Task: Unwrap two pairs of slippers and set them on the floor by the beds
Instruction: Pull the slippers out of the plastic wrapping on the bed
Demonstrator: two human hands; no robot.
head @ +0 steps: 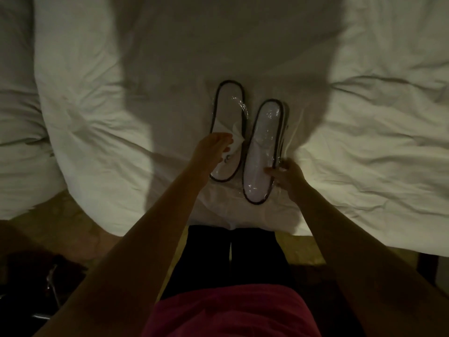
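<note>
Two flat packs of white slippers with dark trim, each in clear plastic wrap, lie side by side on the white duvet (243,45) near the bed's front edge. The left pack (229,110) lies a little farther from me than the right pack (266,142). My left hand (211,149) rests on the near part of the left pack, fingers spread over its wrap. Fingers and thumb of my right hand (285,175) pinch the right pack's lower right edge. Both packs lie flat on the bed.
A second bed with white bedding (17,117) stands at the far left, with a gap of patterned carpet (73,227) between the beds. A dark bag with a metal clasp (48,283) sits on the floor at lower left. My legs stand against the bed's edge.
</note>
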